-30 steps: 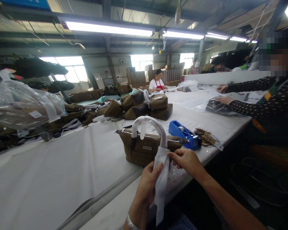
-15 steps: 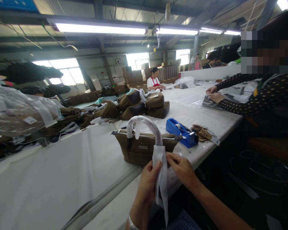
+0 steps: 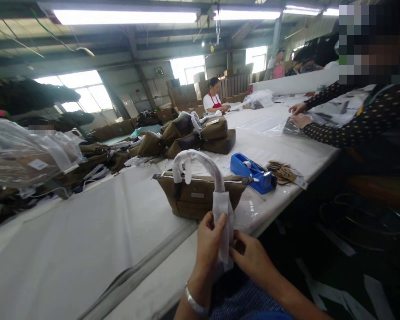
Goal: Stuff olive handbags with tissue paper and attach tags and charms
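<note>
A brown handbag [image 3: 200,204] stands upright on the white table in front of me. Its arched handle [image 3: 200,156] is wrapped in white material down to dark ends. A white wrapping strip [image 3: 222,226] hangs from the handle's right side, below the bag's top edge. My left hand [image 3: 210,238] pinches this strip between thumb and fingers. Lower and to the right, my right hand [image 3: 248,255] has its fingers closed at the strip's edge near the table's front; the fingertips are partly hidden.
A blue tape dispenser [image 3: 251,173] stands right of the bag, beside a pile of brown tags [image 3: 282,172]. Several brown bags [image 3: 190,135] are stacked behind. At the right, a co-worker's hands [image 3: 300,115] handle a clear plastic bag. Plastic-wrapped goods [image 3: 30,155] lie at left.
My right hand has moved down along the strip, away from its upper edge. The strip's loose tail no longer hangs long and pointed. My left hand keeps its hold; the view has tilted downward.
</note>
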